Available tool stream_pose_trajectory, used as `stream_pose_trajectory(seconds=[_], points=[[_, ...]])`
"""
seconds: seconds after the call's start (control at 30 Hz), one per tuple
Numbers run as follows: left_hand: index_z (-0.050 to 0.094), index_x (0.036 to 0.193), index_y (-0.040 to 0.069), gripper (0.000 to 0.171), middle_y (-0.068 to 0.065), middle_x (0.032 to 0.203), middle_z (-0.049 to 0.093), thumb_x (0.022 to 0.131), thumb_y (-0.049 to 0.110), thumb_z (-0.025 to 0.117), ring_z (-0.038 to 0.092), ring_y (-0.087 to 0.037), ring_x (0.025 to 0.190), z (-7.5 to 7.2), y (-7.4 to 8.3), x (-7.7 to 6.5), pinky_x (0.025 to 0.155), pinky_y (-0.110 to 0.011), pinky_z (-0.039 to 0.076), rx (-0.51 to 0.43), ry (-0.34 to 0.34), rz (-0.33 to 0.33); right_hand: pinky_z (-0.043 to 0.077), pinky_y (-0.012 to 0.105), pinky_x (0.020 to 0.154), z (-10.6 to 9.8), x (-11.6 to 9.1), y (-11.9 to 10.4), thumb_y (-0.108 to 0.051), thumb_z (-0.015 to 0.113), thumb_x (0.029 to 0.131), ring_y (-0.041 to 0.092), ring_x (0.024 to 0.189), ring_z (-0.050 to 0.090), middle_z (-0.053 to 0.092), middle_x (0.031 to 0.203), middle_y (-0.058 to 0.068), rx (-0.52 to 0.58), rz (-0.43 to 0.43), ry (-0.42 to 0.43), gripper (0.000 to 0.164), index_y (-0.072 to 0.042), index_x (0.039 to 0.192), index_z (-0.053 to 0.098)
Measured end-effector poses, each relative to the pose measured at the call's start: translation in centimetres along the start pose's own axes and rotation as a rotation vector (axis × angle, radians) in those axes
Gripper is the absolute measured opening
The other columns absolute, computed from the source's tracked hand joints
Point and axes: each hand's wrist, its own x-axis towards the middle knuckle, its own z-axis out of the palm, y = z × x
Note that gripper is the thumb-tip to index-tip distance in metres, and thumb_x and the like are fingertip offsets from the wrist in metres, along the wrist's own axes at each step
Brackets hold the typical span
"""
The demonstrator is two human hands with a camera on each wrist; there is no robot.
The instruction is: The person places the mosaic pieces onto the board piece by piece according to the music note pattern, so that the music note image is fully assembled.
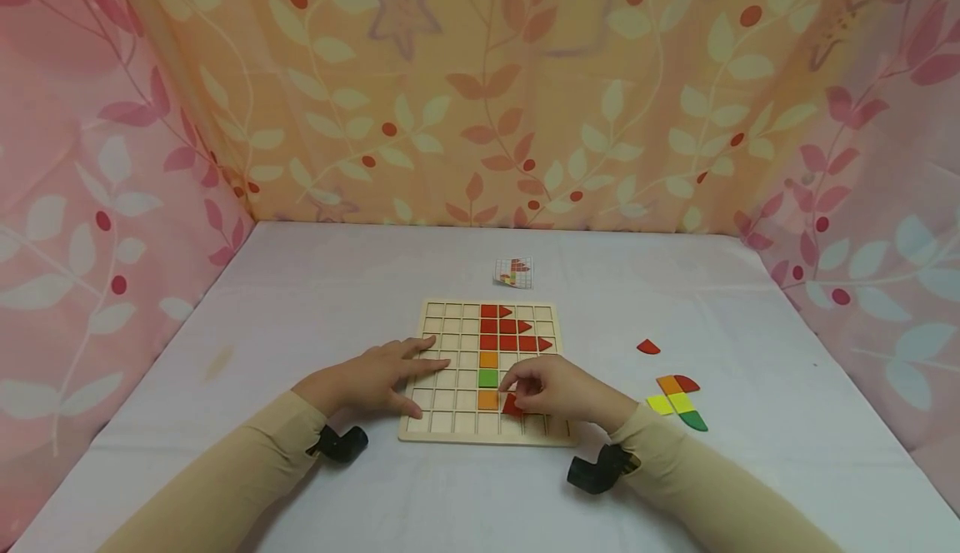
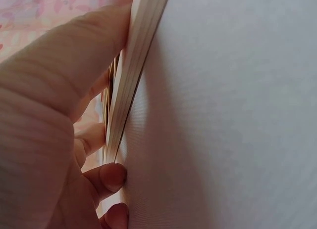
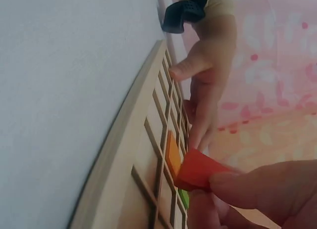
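Observation:
My left hand (image 1: 369, 376) rests on the left side of a wooden grid board (image 1: 444, 422), its fingers spread. In the left wrist view the thumb (image 2: 74, 56) touches the board's edge. My right hand (image 1: 562, 388) pinches a red tile (image 3: 200, 170) between thumb and fingertips over the lower right of the board. Close to it, an orange tile (image 1: 487, 400) lies in the grid, with a green tile (image 1: 488, 378) and another orange tile (image 1: 488, 360) above. Three rows of red pieces (image 1: 508, 343), ending in pointed tips, fill cells at the top.
Behind the board lies a small picture card (image 1: 513, 272) with a coloured grid pattern. To the right are a loose red quarter-round piece (image 1: 648, 346) and a cluster of yellow (image 1: 661, 405), orange, red and green pieces. Patterned cloth (image 1: 480, 87) encloses the white table (image 1: 315, 286).

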Motion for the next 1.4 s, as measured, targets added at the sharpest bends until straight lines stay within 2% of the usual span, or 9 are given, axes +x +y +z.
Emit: stream_pose_trajectory(seconds=[0.07, 0.27, 0.37, 0.6, 0.77, 1.03, 1.17, 1.4], points=[[0.028, 0.141, 0.042, 0.079, 0.004, 0.153, 0.010, 0.072, 0.064, 0.060, 0.017, -0.029, 0.136, 0.0, 0.0, 0.0, 0.103, -0.053, 0.021, 0.001, 0.001, 0.001, 0.042, 0.025, 0.061, 0.3, 0.2, -0.2, -0.009, 0.065, 0.084, 0.010, 0.068, 0.050, 0.057, 0.071, -0.008, 0.012, 0.003, -0.006, 0.014, -0.020, 0.092, 0.070], [0.029, 0.141, 0.041, 0.079, 0.003, 0.153, 0.011, 0.072, 0.063, 0.060, 0.017, -0.029, 0.136, -0.1, 0.0, 0.0, 0.102, -0.054, 0.021, -0.002, 0.002, -0.001, 0.042, 0.025, 0.059, 1.4, 0.8, -0.9, -0.011, 0.068, 0.082, 0.010, 0.066, 0.050, 0.057, 0.067, -0.009, 0.031, 0.001, 0.006, 0.009, -0.020, 0.082, 0.069], [0.029, 0.141, 0.040, 0.079, 0.002, 0.153, 0.011, 0.073, 0.063, 0.060, 0.017, -0.030, 0.136, -0.1, 0.1, -0.1, 0.102, -0.054, 0.020, -0.001, 0.003, 0.005, 0.043, 0.025, 0.056, 2.0, 1.1, -1.0, -0.011, 0.068, 0.081, 0.009, 0.063, 0.050, 0.058, 0.067, -0.009, 0.032, 0.029, 0.012, 0.009, -0.019, 0.078, 0.068], [0.029, 0.141, 0.040, 0.079, 0.002, 0.153, 0.011, 0.072, 0.063, 0.060, 0.017, -0.031, 0.136, -0.1, 0.0, 0.0, 0.103, -0.054, 0.020, 0.003, 0.002, -0.001, 0.041, 0.025, 0.047, 2.5, 1.1, -1.6, -0.008, 0.068, 0.079, 0.010, 0.051, 0.048, 0.060, 0.068, -0.006, 0.114, 0.107, 0.012, 0.008, -0.015, 0.076, 0.067], [0.029, 0.141, 0.040, 0.079, 0.001, 0.153, 0.011, 0.072, 0.062, 0.061, 0.017, -0.031, 0.136, -0.2, 0.2, 0.0, 0.103, -0.055, 0.019, -0.014, -0.002, -0.003, 0.040, 0.025, 0.048, 2.5, 1.0, -1.7, -0.011, 0.072, 0.077, 0.010, 0.055, 0.048, 0.056, 0.061, -0.004, 0.112, 0.132, -0.008, 0.007, -0.014, 0.077, 0.067], [0.029, 0.142, 0.038, 0.079, 0.000, 0.153, 0.012, 0.073, 0.063, 0.060, 0.017, -0.031, 0.136, -0.1, 0.0, 0.1, 0.102, -0.054, 0.021, 0.011, 0.000, 0.014, 0.039, 0.023, 0.053, 2.7, 1.1, -1.6, -0.012, 0.073, 0.075, 0.009, 0.060, 0.048, 0.053, 0.058, -0.006, 0.009, 0.089, -0.005, 0.010, -0.017, 0.075, 0.065], [0.030, 0.142, 0.037, 0.079, -0.001, 0.153, 0.013, 0.073, 0.061, 0.061, 0.018, -0.032, 0.136, -0.2, 0.1, 0.0, 0.102, -0.054, 0.021, 0.006, 0.003, 0.022, 0.037, 0.023, 0.052, 2.8, 1.2, -1.6, -0.010, 0.073, 0.074, 0.009, 0.061, 0.047, 0.051, 0.057, -0.006, 0.012, 0.073, -0.003, 0.011, -0.016, 0.075, 0.063], [0.030, 0.142, 0.036, 0.079, -0.002, 0.153, 0.013, 0.074, 0.059, 0.062, 0.019, -0.032, 0.135, -0.3, 0.1, -0.1, 0.101, -0.055, 0.022, 0.013, 0.008, 0.037, 0.037, 0.023, 0.051, 3.0, 1.6, -1.5, -0.018, 0.077, 0.072, 0.010, 0.060, 0.048, 0.050, 0.057, -0.005, 0.004, 0.061, 0.001, 0.017, -0.017, 0.073, 0.061]])
